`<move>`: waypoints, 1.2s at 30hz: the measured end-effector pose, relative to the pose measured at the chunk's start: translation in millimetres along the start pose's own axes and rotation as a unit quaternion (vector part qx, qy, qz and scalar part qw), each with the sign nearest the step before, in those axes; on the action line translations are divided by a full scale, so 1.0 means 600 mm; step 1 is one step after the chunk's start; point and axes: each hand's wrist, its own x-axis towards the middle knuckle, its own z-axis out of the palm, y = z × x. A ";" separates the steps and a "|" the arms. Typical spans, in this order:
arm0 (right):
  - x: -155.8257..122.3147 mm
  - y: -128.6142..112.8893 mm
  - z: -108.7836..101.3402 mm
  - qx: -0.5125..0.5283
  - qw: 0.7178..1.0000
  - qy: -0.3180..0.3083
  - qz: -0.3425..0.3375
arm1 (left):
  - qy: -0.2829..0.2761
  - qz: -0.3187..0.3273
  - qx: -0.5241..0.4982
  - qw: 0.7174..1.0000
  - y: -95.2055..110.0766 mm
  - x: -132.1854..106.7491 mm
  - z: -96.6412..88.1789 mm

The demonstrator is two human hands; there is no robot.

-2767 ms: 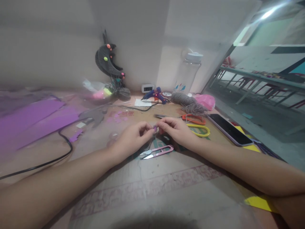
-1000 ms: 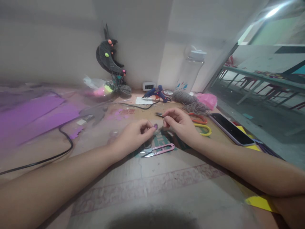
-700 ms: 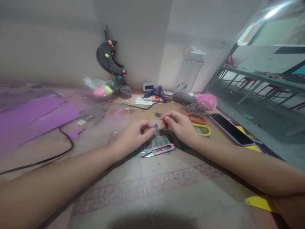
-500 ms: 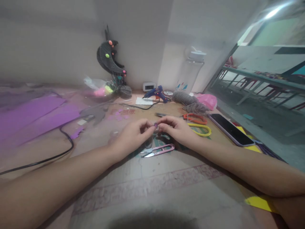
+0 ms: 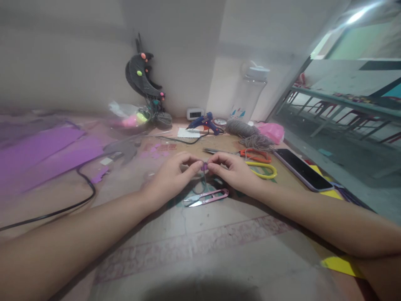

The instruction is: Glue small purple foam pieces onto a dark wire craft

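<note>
My left hand (image 5: 171, 177) and my right hand (image 5: 233, 170) meet fingertip to fingertip over the middle of the table. Between them sits a small purple piece (image 5: 204, 167), pinched from both sides by curled fingers. A thin dark thread seems to hang from it toward the table. Just below the hands lie pink thread snips (image 5: 206, 197). Right of my right hand lie orange scissors (image 5: 250, 154) and yellow scissors (image 5: 265, 170).
A blue glue gun (image 5: 204, 123), grey yarn (image 5: 247, 133), a pink bag (image 5: 271, 131) and a water bottle (image 5: 250, 94) stand at the back. A phone (image 5: 300, 169) lies right. Purple foam sheets (image 5: 37, 154) and a black cable (image 5: 78, 196) lie left. A dark felt figure (image 5: 142, 81) leans on the wall.
My right hand, which had pulled a little away and up from the purple piece, has come back down to it. Both hands now pinch it together; the left barely moved.
</note>
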 end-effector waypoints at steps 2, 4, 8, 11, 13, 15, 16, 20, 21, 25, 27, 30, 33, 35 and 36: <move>0.000 -0.002 0.000 -0.015 1.000 0.000 -0.003 | 0.000 0.002 0.006 1.000 0.001 0.000 -0.001; -0.001 -0.003 -0.001 -0.027 1.000 0.001 -0.007 | 0.002 0.006 0.009 1.000 0.002 -0.001 0.000; -0.002 -0.003 0.000 -0.040 0.999 0.002 -0.007 | 0.011 0.006 0.019 1.000 -0.001 -0.001 0.002; -0.002 -0.004 0.001 -0.043 0.999 -0.004 -0.007 | 0.010 0.006 0.026 1.000 -0.002 -0.001 0.003; -0.003 -0.004 0.001 -0.043 0.999 -0.007 -0.008 | 0.011 0.009 0.029 0.999 -0.002 -0.001 0.002; -0.003 -0.004 0.001 -0.041 0.999 -0.006 -0.005 | 0.008 0.013 0.030 0.999 -0.001 -0.001 0.001; -0.003 -0.004 0.001 -0.040 0.999 -0.005 -0.004 | 0.005 0.014 0.029 0.999 0.000 -0.001 0.001; -0.003 -0.004 0.001 -0.043 0.999 0.005 -0.012 | -0.002 0.012 -0.007 1.000 -0.005 -0.001 0.002; -0.003 -0.003 0.001 -0.042 0.999 0.006 -0.014 | 0.001 0.009 -0.025 1.000 -0.008 0.000 0.003; -0.003 -0.003 0.001 -0.033 0.999 0.007 0.000 | 0.029 -0.028 -0.098 0.994 -0.017 0.002 0.007; -0.003 -0.004 0.001 -0.026 1.000 0.007 0.007 | 0.033 -0.040 -0.110 0.993 -0.016 0.003 0.007; -0.003 -0.006 0.001 -0.016 1.000 0.012 0.006 | 0.003 -0.035 -0.090 0.995 -0.007 0.002 0.005; -0.002 -0.008 0.001 -0.009 1.000 0.013 0.003 | -0.009 -0.032 -0.061 0.998 0.003 0.000 0.003; -0.002 -0.008 0.001 -0.012 1.000 0.011 -0.001 | -0.003 -0.032 -0.037 0.999 0.006 -0.001 0.003; -0.002 -0.007 0.001 -0.017 1.000 0.010 -0.004 | 0.001 -0.030 -0.026 0.999 0.006 -0.001 0.003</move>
